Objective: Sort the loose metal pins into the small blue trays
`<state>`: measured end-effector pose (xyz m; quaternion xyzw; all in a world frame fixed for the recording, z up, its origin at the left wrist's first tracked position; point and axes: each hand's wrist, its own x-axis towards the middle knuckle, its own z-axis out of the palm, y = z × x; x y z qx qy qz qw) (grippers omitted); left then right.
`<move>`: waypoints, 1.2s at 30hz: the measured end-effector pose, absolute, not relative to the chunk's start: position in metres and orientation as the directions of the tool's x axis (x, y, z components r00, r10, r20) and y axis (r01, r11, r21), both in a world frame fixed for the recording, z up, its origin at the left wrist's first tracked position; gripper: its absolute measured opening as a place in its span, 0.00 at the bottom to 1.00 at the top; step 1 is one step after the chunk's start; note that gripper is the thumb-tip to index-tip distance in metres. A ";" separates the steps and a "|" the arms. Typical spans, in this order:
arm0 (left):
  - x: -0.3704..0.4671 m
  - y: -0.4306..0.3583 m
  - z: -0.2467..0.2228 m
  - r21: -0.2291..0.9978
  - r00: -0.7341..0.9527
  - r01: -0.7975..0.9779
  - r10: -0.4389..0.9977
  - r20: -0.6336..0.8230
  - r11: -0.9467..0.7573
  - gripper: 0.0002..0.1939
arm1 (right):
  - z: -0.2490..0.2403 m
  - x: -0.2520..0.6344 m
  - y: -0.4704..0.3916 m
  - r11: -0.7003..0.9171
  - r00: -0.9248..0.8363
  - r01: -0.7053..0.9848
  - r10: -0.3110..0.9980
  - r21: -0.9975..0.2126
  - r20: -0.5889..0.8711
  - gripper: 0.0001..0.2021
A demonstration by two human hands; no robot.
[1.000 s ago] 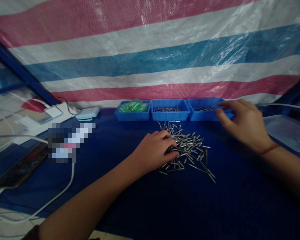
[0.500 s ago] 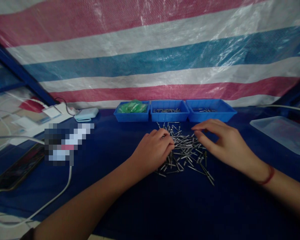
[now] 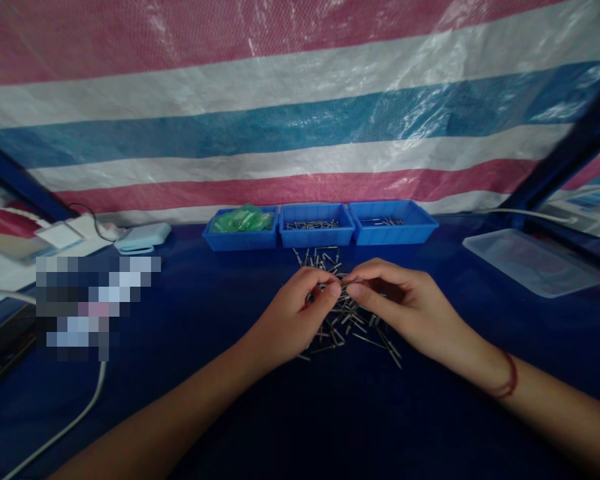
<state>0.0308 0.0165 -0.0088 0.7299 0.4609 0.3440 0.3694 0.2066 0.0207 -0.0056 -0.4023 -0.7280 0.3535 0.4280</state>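
Note:
A loose heap of silvery blind rivets (image 3: 350, 317) with thin pins lies on the dark blue table. Over the heap my left hand (image 3: 303, 310) is closed in a pinch, thumb against fingers. My right hand (image 3: 405, 297), with a red cord at its wrist, pinches too, its fingertips almost touching those of the left. Between the two pinches a thin metal rivet shows in part; the fingers cover most of it. Behind the heap stand a blue bin with rivets (image 3: 316, 233) and a right-hand blue bin (image 3: 397, 232) with a few more.
A third blue bin (image 3: 240, 240) on the left holds green plastic packets. A clear plastic lid (image 3: 535, 263) lies at the right. To the left are a pale blue case (image 3: 143, 238), a white cable (image 3: 97, 400) and a dark phone (image 3: 5, 347). Striped sheeting hangs behind.
My right hand has moved left and closed its fingers, meeting my left hand over the heap. My left hand has turned so its thumb shows. The view has shifted to the right.

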 end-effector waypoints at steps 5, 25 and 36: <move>0.032 0.015 -0.006 0.883 0.352 0.386 0.927 0.127 -0.268 0.11 | -0.006 0.206 0.019 0.453 -0.291 0.251 0.878 -0.855 0.380 0.05; 0.032 0.013 -0.006 0.858 0.292 0.412 0.937 0.194 -0.306 0.08 | -0.004 0.205 0.016 0.516 -0.270 0.307 0.853 -0.800 0.447 0.04; 0.030 0.010 -0.003 0.759 0.275 0.438 0.876 0.397 -0.482 0.03 | -0.014 0.205 0.020 0.426 -0.283 0.302 0.894 -0.853 0.346 0.06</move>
